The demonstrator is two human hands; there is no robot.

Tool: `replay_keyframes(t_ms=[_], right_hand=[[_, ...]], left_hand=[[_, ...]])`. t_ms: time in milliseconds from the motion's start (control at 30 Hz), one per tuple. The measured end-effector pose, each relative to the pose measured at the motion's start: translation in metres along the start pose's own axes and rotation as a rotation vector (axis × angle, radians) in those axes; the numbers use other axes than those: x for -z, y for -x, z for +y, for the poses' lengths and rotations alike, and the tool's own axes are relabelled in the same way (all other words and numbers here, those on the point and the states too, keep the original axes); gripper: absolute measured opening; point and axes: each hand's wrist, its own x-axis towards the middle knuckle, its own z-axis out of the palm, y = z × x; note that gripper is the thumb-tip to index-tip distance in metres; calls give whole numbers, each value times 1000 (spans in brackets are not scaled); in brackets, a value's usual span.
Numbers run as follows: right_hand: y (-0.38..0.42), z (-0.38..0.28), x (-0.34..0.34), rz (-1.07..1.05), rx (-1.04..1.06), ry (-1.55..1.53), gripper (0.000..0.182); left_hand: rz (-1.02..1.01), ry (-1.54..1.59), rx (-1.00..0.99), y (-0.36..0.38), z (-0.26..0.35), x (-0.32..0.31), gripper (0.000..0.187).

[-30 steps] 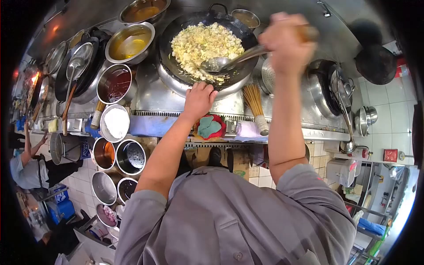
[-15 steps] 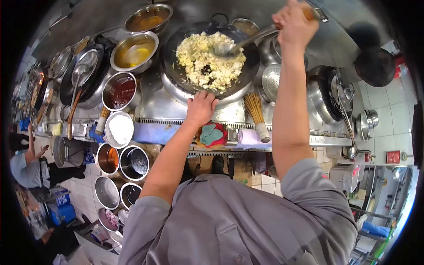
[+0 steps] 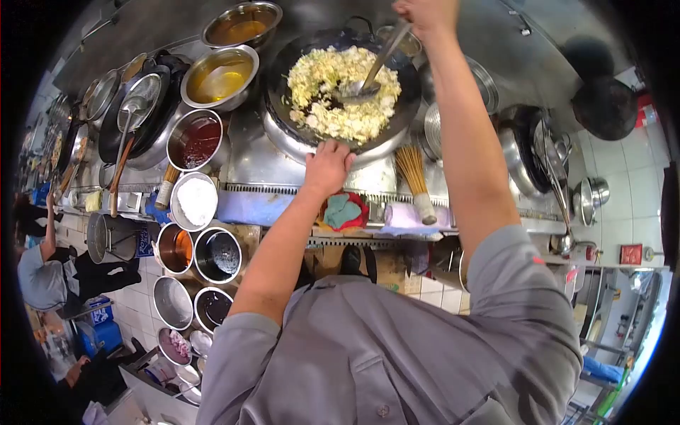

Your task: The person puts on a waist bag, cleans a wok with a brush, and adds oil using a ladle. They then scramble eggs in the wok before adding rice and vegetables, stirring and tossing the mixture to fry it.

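A dark wok (image 3: 280,88) sits on the stove, holding chopped, pale yellow and white food (image 3: 372,120) that looks like egg and rice. My left hand (image 3: 329,167) has its fingers closed over the wok's near rim. Above the far right side of the wok, my right hand (image 3: 428,15) grips the handle of a wok spatula (image 3: 386,57). The metal head of this spatula rests in the food near the middle, its shaft slanting up to the hand. The upper edge of the view cuts off part of my right hand.
Bowls of yellow oil (image 3: 219,78) and red sauce (image 3: 197,142) stand left of the wok, near a white powder bowl (image 3: 195,202). A bamboo brush (image 3: 414,177) and folded cloths (image 3: 343,211) lie along the front edge. Another person (image 3: 46,262) stands far left.
My right hand has moved left and up, bringing the spatula more upright, its head slightly lower in the food. The food has shifted, and my left hand stays on the rim.
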Motion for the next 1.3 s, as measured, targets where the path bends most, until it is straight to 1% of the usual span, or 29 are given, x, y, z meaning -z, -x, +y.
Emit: replay_keyframes(t_ms=[33,67,100,167,200,233,267,300,333,367,400,433,500,567,633,700,733,833,867,900,967,1000,1033,1100,1133,1167,1233,1267,1300], right_hand=[[-36,30,46,-130,79,-302,23],[-76,53,95,-877,-236,-662,25],[-12,32,59,-868,-240,-668,25],[7,14,-13,59,38,311,27],[-8,10,-22,35,-10,293,28],[-12,12,-15,46,-9,293,28],[-18,10,-11,113,2,216,27],[-32,9,-13,155,30,131,27],[-26,6,-30,141,41,128,27],[-8,10,-46,315,-20,200,27],[2,9,-54,497,-78,271,26],[4,19,-46,173,25,363,26],[-16,2,-46,146,-6,572,27],[-35,-7,-10,164,37,183,34],[-29,-14,20,175,228,231,33],[-10,12,-2,262,240,341,35],[-13,6,-13,204,61,340,34],[-30,-5,-31,118,61,221,33],[-27,-10,-27,110,116,116,33],[-21,-1,-29,103,120,115,33],[-9,23,-30,152,235,147,34],[-13,24,-31,28,30,78,31],[-20,13,-38,26,33,76,31],[-34,-11,-43,145,-64,253,30],[-47,-11,-27,182,2,170,31],[-47,-1,-12,178,2,171,31],[-36,10,-1,288,347,270,34],[-33,24,-2,287,293,280,34],[-34,21,-9,293,296,280,34]], left_hand=[[21,-2,7,-7,-2,1,26],[31,4,1,-5,-2,-1,26],[26,10,-10,0,-1,-3,25],[21,12,-6,-1,1,2,25],[21,8,3,-5,0,4,25],[-4,8,3,1,2,4,25],[-7,8,-7,6,4,0,25],[20,-2,-13,2,1,-3,25],[40,-8,-13,1,0,-3,24],[46,-10,-14,3,0,-3,24],[-4,3,6,2,1,1,25],[-53,14,21,0,2,5,27],[-16,20,5,1,0,0,26],[-35,-3,40,1,3,0,26],[-8,-1,32,-1,2,1,25],[-11,4,9,5,1,-1,24],[-21,9,3,7,1,0,24],[-31,13,12,4,3,0,24],[-5,9,3,2,2,-1,24],[12,7,1,3,0,-2,24],[14,-1,-10,2,-1,-2,25],[-4,0,-3,1,-1,-1,25],[-22,1,7,1,-1,1,25],[-35,11,13,4,1,2,25],[-32,24,17,2,1,3,26],[-29,26,19,0,2,3,26],[-39,4,16,1,0,1,26],[-38,0,12,1,0,1,26],[-29,-4,4,3,-2,-2,26]])
